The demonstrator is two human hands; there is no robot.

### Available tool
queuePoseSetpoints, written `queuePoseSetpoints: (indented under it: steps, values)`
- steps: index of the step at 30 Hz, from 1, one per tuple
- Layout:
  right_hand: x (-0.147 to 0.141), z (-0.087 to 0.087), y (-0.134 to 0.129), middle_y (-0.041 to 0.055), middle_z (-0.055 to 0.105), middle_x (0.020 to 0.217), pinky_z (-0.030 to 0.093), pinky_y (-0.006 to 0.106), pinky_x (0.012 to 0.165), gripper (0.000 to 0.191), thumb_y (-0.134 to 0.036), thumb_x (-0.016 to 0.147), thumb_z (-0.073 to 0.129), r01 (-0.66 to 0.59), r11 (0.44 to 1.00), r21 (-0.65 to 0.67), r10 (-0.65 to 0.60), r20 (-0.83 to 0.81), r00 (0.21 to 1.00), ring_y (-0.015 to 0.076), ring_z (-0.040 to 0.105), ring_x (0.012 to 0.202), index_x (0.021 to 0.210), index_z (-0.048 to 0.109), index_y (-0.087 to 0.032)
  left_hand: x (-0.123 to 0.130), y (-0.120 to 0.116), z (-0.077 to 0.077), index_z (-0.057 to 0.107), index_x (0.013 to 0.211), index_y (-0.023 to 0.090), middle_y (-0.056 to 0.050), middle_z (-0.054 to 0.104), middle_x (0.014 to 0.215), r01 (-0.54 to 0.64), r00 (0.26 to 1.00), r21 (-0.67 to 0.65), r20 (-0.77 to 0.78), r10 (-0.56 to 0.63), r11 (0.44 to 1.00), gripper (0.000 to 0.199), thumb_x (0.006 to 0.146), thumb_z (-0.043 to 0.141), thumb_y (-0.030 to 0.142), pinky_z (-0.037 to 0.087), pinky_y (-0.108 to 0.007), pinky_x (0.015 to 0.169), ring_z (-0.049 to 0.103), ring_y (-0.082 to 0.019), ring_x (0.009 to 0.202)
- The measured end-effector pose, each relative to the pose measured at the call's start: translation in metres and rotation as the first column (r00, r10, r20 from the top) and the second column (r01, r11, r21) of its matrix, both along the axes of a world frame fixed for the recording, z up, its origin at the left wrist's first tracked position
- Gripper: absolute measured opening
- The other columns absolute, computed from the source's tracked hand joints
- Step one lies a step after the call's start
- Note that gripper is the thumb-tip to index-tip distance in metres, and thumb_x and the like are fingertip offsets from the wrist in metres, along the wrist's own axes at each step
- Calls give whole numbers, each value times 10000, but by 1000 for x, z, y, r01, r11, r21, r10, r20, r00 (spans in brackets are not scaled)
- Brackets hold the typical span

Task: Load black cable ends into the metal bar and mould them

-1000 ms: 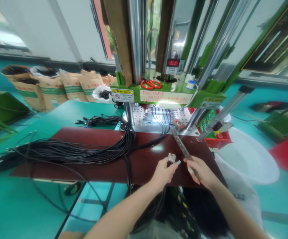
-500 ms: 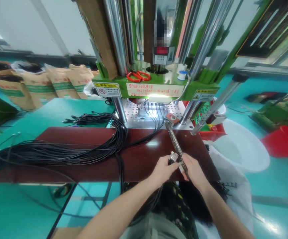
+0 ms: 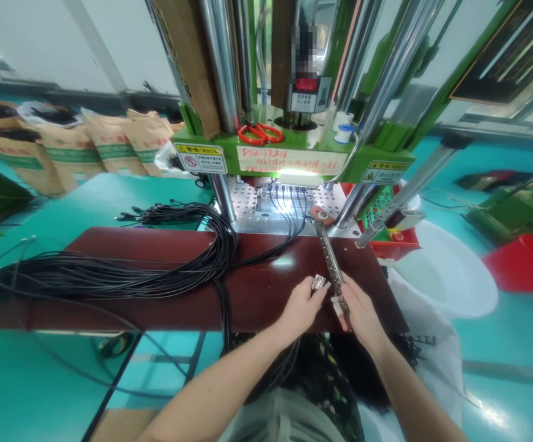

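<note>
My left hand (image 3: pixel 299 308) is closed round a small bunch of cables with silvery metal plugs (image 3: pixel 318 282) sticking up past the thumb. The cables trail down toward my lap. Fingers of my right hand (image 3: pixel 362 314) are wrapped round the near end of a long metal bar (image 3: pixel 330 256) with a row of small fittings along it. The bar slants away from me over the brown board (image 3: pixel 266 307), its far end close to a reddish block (image 3: pixel 320 216) at the machine's plate. A pale and orange piece (image 3: pixel 339 312) shows beside the bar's near end.
A green press (image 3: pixel 289 147) with steel columns stands ahead, red-handled scissors (image 3: pixel 260 133) on its crossbeam. Cables run into a lit metal mould (image 3: pixel 287 199). A thick bundle of black cables (image 3: pixel 123 276) lies to the left. A white tub (image 3: pixel 455 276) stands right.
My left hand with the cable plugs has drawn a little left, away from the bar. The bar's far end has shifted slightly right, and the view has tilted a little.
</note>
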State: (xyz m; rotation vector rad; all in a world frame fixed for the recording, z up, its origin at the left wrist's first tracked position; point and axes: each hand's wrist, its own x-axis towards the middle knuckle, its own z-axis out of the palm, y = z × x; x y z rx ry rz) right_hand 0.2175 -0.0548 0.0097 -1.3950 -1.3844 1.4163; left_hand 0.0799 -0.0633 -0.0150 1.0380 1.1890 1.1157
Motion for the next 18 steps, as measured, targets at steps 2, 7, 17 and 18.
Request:
queuePoseSetpoints:
  steps: [2,7,17,18]
  values:
    - [0,2,0,-60,484,461,309,176,311,498,-458,852,419,-1,1000,-2,1,2,1000,74,391,313,1277,435,-197,-1,1,0,521,731,144,48,441,554,52,999,-4,9,-52,999,252,757,536,395,302,-176,451,355,-48,457]
    - [-1,4,-1,-54,469,424,278,174,303,513,-450,839,446,-13,1000,3,13,20,1000,76,375,309,1256,475,-154,-3,2,1,521,697,142,66,395,500,87,996,-45,41,-85,995,241,742,554,376,241,-180,421,302,-42,424]
    - [3,-3,2,-48,492,439,318,180,318,558,-462,846,428,-89,996,-2,89,58,994,77,397,321,1301,421,-139,-3,2,1,554,690,129,34,480,577,24,1000,48,5,-24,999,200,742,553,322,330,-200,522,389,-73,528]
    - [3,-4,2,-51,490,442,326,182,322,559,-462,851,421,-104,995,2,104,77,992,77,399,325,1309,410,-141,-3,1,1,559,693,127,26,500,599,21,1000,66,-11,-21,998,192,745,550,312,342,-204,542,406,-78,548]
